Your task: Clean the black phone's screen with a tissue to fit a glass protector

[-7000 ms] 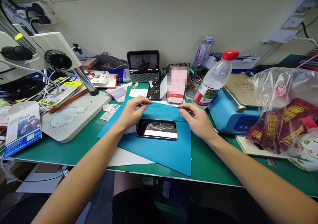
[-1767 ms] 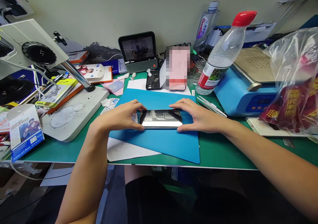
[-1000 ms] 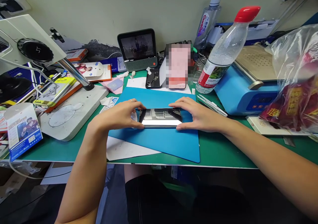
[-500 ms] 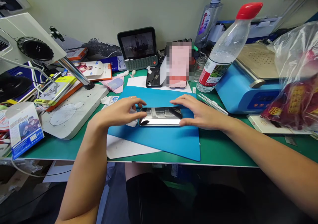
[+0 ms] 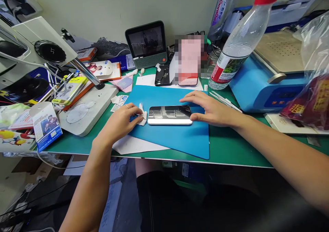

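Observation:
A phone [image 5: 169, 115] lies flat on a blue mat [image 5: 174, 139], its glossy dark face reflecting pale shapes. Just left of it, my left hand [image 5: 128, 119] has its thumb and fingers closed on a crumpled white tissue [image 5: 142, 116]. My right hand [image 5: 208, 109] is at the phone's right end, thumb and fingers spread around that corner with nothing gripped. Whether its thumb touches the phone I cannot tell.
White tweezers [image 5: 224, 101] lie beyond my right wrist. A red-capped bottle [image 5: 231, 60] and a blue machine [image 5: 257, 84] stand at right. Behind are a small display [image 5: 146, 41] and a pink-screened phone [image 5: 189, 60]. A microscope base [image 5: 84, 117] stands left.
My left hand has moved left, away from the phone's left end, and has closed on the tissue. My right hand stays by the phone's right end. The camera view has shifted slightly.

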Demonstrator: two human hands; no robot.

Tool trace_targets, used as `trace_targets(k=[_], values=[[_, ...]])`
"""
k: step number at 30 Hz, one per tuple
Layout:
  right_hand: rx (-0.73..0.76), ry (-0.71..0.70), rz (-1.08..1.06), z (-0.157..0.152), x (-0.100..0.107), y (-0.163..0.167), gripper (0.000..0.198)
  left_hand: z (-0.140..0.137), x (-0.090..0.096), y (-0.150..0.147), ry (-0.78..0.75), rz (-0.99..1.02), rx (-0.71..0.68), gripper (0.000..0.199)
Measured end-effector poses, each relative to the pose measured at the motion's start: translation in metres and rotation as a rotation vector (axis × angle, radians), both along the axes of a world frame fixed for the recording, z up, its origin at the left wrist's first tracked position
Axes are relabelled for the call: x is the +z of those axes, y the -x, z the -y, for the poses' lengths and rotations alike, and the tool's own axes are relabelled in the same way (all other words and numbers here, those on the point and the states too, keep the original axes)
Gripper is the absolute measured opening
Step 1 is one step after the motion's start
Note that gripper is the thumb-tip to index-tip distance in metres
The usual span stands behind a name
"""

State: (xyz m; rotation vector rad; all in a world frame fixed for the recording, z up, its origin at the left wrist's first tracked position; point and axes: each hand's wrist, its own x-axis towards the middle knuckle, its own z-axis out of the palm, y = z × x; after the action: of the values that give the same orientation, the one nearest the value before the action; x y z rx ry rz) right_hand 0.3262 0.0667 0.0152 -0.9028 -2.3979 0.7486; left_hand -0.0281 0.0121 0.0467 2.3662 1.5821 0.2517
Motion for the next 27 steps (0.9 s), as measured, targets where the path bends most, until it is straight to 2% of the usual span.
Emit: trace_targets(k=[6, 10, 14, 18, 23, 25, 27], values=[[0.01, 0.024, 0.009, -0.002, -0.002, 0.0, 0.083, -0.008, 0.002, -0.008, -0.03, 0.036, -0.006, 0.023], [0.014, 0.019, 0.0, -0.004, -0.003, 0.001, 0.089, -0.017, 0.004, -0.024, -0.02, 0.028, -0.077, 0.018], [0.027, -0.001, -0.029, -0.005, -0.005, 0.001, 0.092, -0.03, 0.004, -0.054, 0.004, -0.036, -0.159, 0.018], [0.058, -0.038, -0.064, -0.006, -0.006, 0.001, 0.095, -0.038, 0.004, -0.1, 0.009, -0.087, -0.215, 0.02], [-0.007, -0.04, -0.119, -0.007, -0.006, -0.002, 0.1, -0.031, 0.003, -0.159, -0.018, -0.095, -0.198, 0.025], [-0.059, -0.014, -0.134, -0.007, -0.006, -0.004, 0.102, -0.026, 0.002, -0.167, -0.026, -0.091, -0.185, 0.027], [-0.083, 0.013, -0.134, -0.007, -0.006, -0.004, 0.102, -0.024, 0.0, -0.159, -0.023, -0.088, -0.166, 0.027]])
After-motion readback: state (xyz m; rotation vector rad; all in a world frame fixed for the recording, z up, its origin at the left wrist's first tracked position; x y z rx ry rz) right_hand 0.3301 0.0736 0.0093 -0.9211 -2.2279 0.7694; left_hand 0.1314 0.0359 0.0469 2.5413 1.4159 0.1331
